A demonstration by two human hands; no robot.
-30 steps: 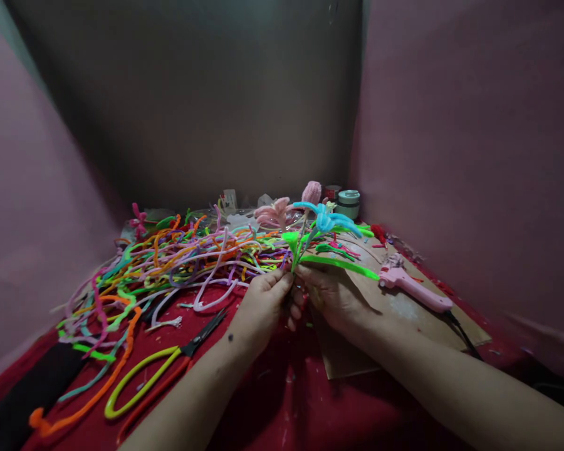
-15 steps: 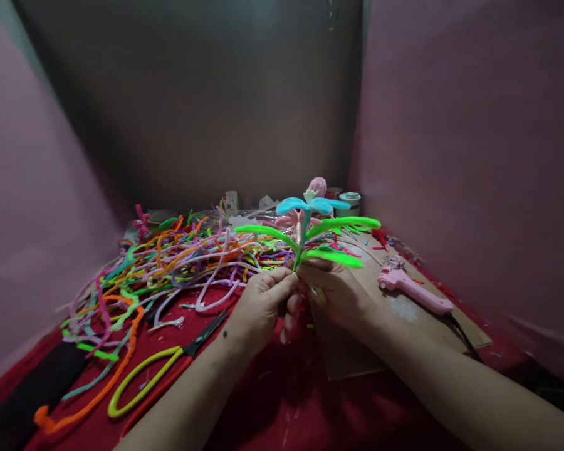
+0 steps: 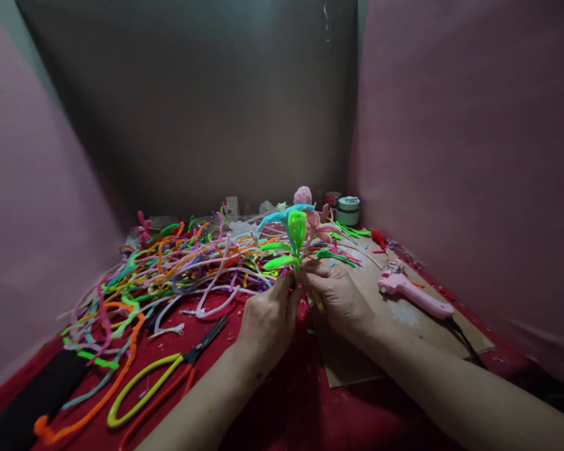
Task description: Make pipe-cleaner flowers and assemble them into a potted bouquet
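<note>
A pipe-cleaner flower with blue petals and bright green leaves stands upright between my two hands. My left hand is closed, its fingers pinching the lower stem. Close against it, my right hand also pinches the stem from the other side. The stem's lower end is hidden by my fingers. Behind the blue petals show a pink flower and a fuzzy pink ball; whether they stand apart from the held flower I cannot tell.
A tangle of coloured pipe cleaners spreads over the red cloth at left. Scissors with yellow and red handles lie by my left forearm. A pink glue gun rests on a brown board at right. A lidded jar stands behind.
The flower has turned about its stem in my fingers, so its leaves now point left and toward me. My left hand has rolled over, its back now facing up.
</note>
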